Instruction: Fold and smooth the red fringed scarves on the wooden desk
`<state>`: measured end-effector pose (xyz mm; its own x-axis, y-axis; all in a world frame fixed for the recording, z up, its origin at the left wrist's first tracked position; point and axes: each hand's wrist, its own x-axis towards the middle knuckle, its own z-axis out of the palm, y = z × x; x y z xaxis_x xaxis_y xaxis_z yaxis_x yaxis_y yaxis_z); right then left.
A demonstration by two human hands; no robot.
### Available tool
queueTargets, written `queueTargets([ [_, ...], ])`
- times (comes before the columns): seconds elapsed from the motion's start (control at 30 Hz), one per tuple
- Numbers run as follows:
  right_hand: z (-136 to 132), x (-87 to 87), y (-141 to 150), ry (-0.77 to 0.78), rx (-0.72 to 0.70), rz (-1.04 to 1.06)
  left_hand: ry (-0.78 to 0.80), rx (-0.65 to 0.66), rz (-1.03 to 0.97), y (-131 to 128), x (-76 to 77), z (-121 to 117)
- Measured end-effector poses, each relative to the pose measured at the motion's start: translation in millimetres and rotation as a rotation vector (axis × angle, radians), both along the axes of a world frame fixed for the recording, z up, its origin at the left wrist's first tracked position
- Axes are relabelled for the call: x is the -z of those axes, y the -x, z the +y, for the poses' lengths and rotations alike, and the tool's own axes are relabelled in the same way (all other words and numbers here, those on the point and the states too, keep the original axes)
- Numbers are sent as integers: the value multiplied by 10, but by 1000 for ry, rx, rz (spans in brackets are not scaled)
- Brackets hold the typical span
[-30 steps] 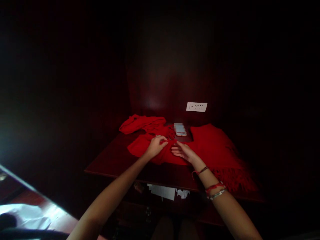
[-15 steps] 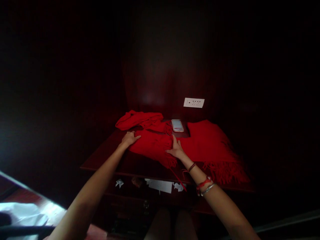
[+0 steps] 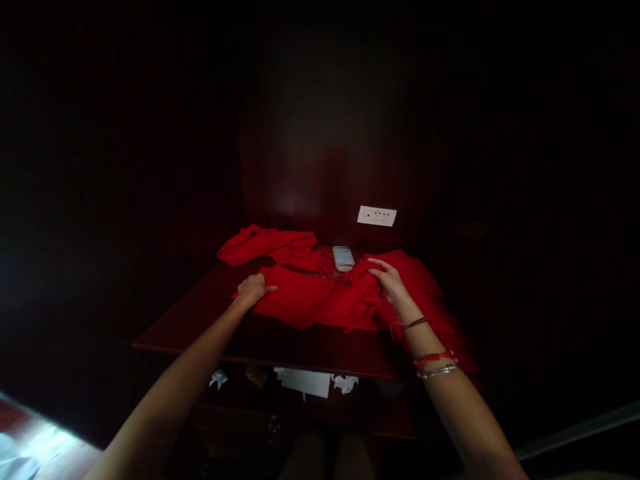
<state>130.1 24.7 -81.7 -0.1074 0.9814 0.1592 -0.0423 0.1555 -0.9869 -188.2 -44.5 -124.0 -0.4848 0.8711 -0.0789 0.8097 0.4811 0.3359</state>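
A red fringed scarf [image 3: 295,297] lies across the dark wooden desk in front of me. My left hand [image 3: 253,288] is closed on its left end, the thumb lying over the cloth. Farther right, my right hand [image 3: 391,279] grips the scarf's fringed end, where the cloth is bunched and lifted a little. Beneath and beyond that hand spreads another red fringed cloth [image 3: 417,280], partly covered. A crumpled red cloth [image 3: 267,243] sits at the back left of the desk.
A phone [image 3: 343,258] lies at the back of the desk, below a white wall socket [image 3: 377,215]. The desk's front edge [image 3: 240,355] runs above an open shelf with a paper sheet [image 3: 306,383] and crumpled white scraps [image 3: 345,383]. Dark panels rise around the desk.
My right hand has moved right, drawing the fringed end of the scarf with it over the other red cloth. My left hand stays at the left end. The view has shifted slightly.
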Motion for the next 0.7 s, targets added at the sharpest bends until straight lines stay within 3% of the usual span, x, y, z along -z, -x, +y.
queueTargets([
  [0.2, 171, 262, -358, -42, 209, -140, -150, 61, -189, 92, -145, -24],
  [0.33, 172, 322, -415, -74, 246, -106, -274, 294, -543, 181, -214, -164],
  [0.4, 172, 258, -431, -73, 275, -19, -232, 315, -476, 210, -159, -193],
  [0.5, 198, 69, -535, -76, 310, 172, -176, 192, -195, 232, 12, -161],
  [0.6, 239, -156, -762, -169, 315, 264, -116, 94, -68, 230, 159, -81],
  [0.7, 269, -304, -1023, -282, 341, 251, -83, 71, -55, 196, 141, -22],
])
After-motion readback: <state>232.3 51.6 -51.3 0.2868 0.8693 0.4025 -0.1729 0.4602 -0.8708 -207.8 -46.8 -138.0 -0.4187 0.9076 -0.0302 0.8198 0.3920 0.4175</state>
